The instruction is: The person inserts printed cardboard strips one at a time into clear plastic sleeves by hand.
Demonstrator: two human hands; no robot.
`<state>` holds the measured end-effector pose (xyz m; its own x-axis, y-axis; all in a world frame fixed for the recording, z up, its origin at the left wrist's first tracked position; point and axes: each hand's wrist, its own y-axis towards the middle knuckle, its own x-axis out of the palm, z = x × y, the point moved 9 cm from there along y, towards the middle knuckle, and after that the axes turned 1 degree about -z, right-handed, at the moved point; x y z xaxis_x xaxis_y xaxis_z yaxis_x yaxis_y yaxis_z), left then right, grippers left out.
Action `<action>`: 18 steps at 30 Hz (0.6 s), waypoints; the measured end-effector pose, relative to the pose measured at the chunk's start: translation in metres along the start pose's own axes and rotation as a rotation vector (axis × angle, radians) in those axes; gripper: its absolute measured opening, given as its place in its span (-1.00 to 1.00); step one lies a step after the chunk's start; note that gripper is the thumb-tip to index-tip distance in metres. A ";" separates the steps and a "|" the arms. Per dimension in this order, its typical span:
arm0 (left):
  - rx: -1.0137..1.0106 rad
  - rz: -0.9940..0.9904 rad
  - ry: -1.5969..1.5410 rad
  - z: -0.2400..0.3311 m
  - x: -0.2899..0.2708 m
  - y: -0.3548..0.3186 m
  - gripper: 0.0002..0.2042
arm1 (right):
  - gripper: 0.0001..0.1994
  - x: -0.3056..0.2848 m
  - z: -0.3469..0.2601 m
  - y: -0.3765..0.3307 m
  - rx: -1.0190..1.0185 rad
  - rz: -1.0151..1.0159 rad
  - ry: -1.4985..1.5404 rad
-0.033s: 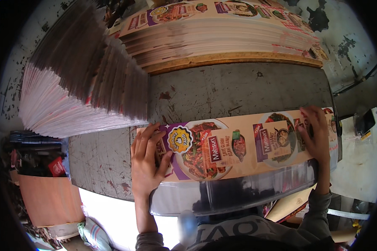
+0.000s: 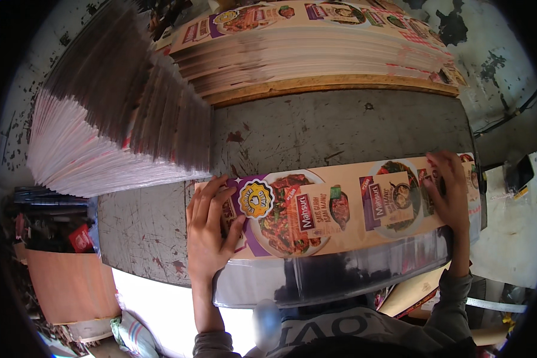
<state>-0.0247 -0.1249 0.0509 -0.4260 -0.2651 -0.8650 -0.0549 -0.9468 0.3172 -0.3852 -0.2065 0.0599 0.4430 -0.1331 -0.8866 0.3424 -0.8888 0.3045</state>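
A long printed cardboard sheet (image 2: 340, 209), tan with purple bands and pictures of food dishes, lies across the near part of a worn grey table (image 2: 340, 128). My left hand (image 2: 209, 230) lies flat on its left end with the fingers spread and holds it down. My right hand (image 2: 447, 191) presses on the right end, its fingertips reaching the sheet's far edge. A clear, shiny plastic strip (image 2: 340, 277) runs along the table's near edge just below the sheet.
A tall fanned stack of flat sheets (image 2: 113, 119) fills the table's left side. A second stack of printed sheets (image 2: 316, 51) rests on a wooden board (image 2: 340, 83) at the back. A brown carton (image 2: 71, 286) and clutter sit on the floor at left.
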 end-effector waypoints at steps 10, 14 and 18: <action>0.034 -0.031 0.047 0.004 0.001 0.000 -0.60 | -0.59 -0.002 -0.003 0.001 -0.047 -0.007 -0.010; 0.059 -0.021 0.071 0.007 -0.001 -0.002 -0.55 | -0.61 -0.004 -0.005 -0.001 -0.043 0.004 -0.008; -0.002 0.032 -0.067 -0.002 0.003 -0.005 -0.49 | -0.60 -0.003 -0.006 -0.001 -0.077 -0.009 -0.045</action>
<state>-0.0239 -0.1216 0.0458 -0.4872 -0.2826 -0.8263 -0.0388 -0.9382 0.3438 -0.3822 -0.2026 0.0644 0.4023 -0.1465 -0.9037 0.4099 -0.8538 0.3209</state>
